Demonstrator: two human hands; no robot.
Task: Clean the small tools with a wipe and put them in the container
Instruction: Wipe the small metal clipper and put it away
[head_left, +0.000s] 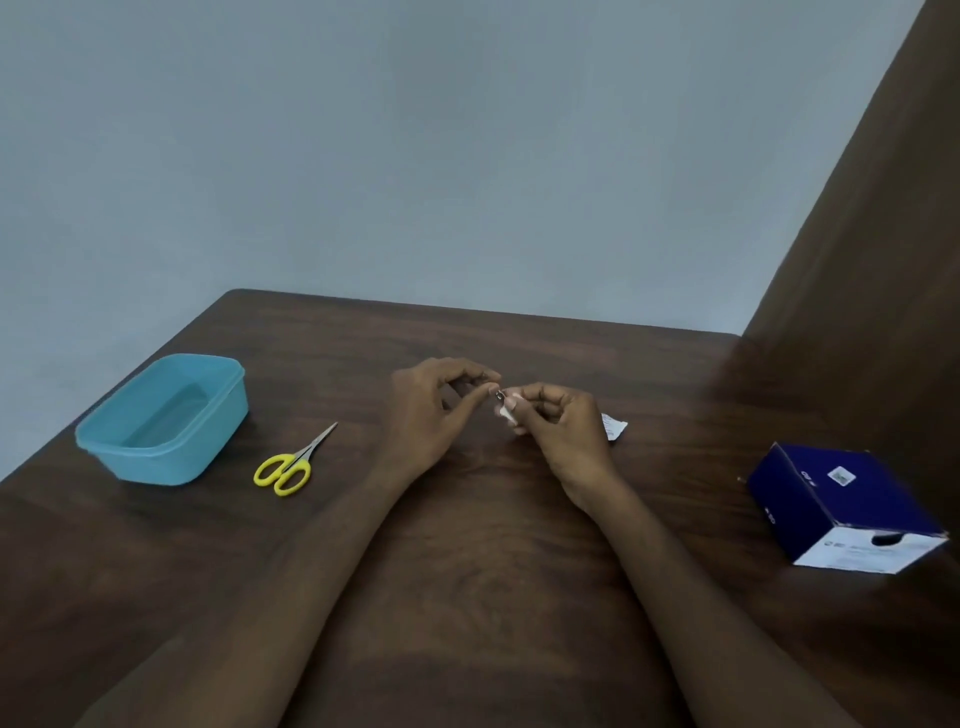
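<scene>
both hands (498, 410) pinch small metal tool (500, 395), wipe (506, 413).

**A plain room at home, by the look of it**

The setting reads as a simple domestic or office room rather than a workshop or lab. A dark wood-grain table (467, 545) with a rounded corner stands against a bare, pale blue-grey painted wall (415, 145). A brown curtain (872, 249) hangs at the right, down to the table's edge. The few items on the tabletop are household ones: a light blue plastic food container (111, 448), small yellow-handled scissors (291, 465) and a dark blue cardboard box (841, 506). Which kind of room it is cannot be told for certain.
</scene>
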